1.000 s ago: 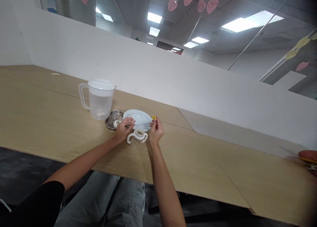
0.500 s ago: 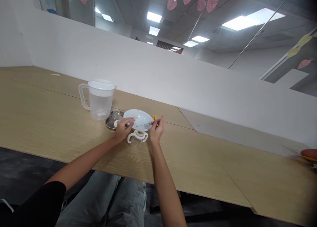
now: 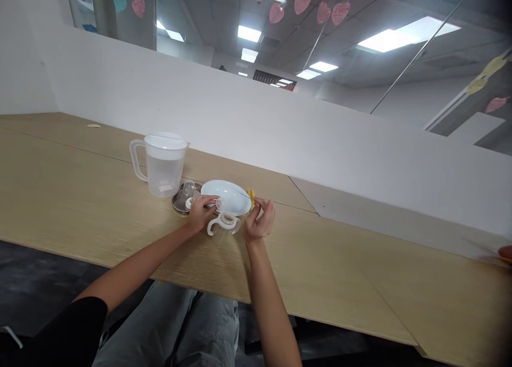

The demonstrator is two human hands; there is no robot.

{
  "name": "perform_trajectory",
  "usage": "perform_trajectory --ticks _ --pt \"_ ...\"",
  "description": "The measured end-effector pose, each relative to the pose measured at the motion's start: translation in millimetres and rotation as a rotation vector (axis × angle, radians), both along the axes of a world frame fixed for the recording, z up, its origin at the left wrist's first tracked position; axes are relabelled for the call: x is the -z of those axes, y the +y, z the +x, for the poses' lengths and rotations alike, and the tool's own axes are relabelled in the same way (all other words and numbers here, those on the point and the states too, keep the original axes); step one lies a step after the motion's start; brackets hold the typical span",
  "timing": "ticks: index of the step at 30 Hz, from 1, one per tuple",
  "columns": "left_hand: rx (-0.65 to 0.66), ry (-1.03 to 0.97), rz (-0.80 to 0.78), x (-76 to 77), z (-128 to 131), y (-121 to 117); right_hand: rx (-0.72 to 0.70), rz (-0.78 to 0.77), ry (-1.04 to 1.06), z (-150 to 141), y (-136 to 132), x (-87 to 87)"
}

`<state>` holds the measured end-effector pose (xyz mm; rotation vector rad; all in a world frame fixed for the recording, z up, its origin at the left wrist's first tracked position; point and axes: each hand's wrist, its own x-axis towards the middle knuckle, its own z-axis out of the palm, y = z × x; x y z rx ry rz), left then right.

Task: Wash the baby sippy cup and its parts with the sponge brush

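My left hand (image 3: 202,213) pinches a small round white piece (image 3: 219,202) against a shallow white oval dish (image 3: 230,191).
My right hand (image 3: 259,220) curls narrowly beside a small yellow piece (image 3: 251,198), grip unclear; a white two-handled plastic ring (image 3: 224,224) lies between my hands on the light wood surface (image 3: 280,260).

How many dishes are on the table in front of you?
2: a white oval plate touched by the left hand, and a small steel dish between it and the plastic jug, holding a clear dome. Hands may hide others.
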<state>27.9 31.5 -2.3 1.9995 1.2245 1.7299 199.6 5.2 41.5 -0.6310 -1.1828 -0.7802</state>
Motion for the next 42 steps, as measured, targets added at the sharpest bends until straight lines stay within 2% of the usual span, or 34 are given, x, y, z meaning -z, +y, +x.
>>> perform_trajectory --ticks 3,6,9,11,16,21,28,34,42 --pt "-0.073 0.055 -0.017 1.1 -0.3 1.5 -0.163 0.076 -0.112 -2.8 -10.1 1.1" --pt "-0.087 0.068 -0.020 3.9 -0.7 2.8 -0.290 0.105 -0.198 -8.2 -16.8 4.1" --pt "-0.098 0.058 -0.004 7.5 -0.6 3.4 -0.318 0.208 -0.207 -17.2 -21.0 6.2" --pt "-0.107 0.047 0.006 8.8 -0.2 3.0 -0.335 0.212 -0.223 -24.0 -23.9 6.0" --pt "-0.098 0.052 -0.002 6.5 0.2 -0.3 -0.391 0.127 -0.337 -34.1 -27.6 5.3" --pt "-0.085 0.056 -0.018 4.7 -0.4 -1.6 -0.451 0.101 -0.349 -33.5 -22.5 10.0" --pt "-0.079 0.061 -0.028 6.4 -1.7 -1.7 -0.438 0.081 -0.352 -32.5 -25.9 10.0" --pt "-0.050 0.031 -0.001 8.9 -2.1 -2.6 -0.333 0.073 -0.299 -31.5 -29.1 11.2" --pt "-0.060 0.036 -0.014 11.3 -0.8 -4.2 -0.287 0.036 -0.261 -28.8 -31.8 14.7"
